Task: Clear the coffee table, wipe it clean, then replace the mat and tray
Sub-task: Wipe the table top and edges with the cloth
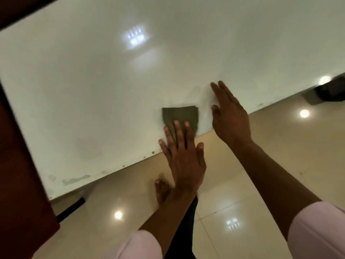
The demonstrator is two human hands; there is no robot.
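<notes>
Wiping phase: counter [112, 90] bare, mat and tray not in view.
I note the left hand [183, 152] flat, fingers spread, pressing the green cloth [180, 116] at the near edge; right hand [230, 113] open, empty. Risk: cloth slides off onto the floor [252, 174].

Near half of the cloth [180, 116] under left-hand fingers [177, 131].
</notes>
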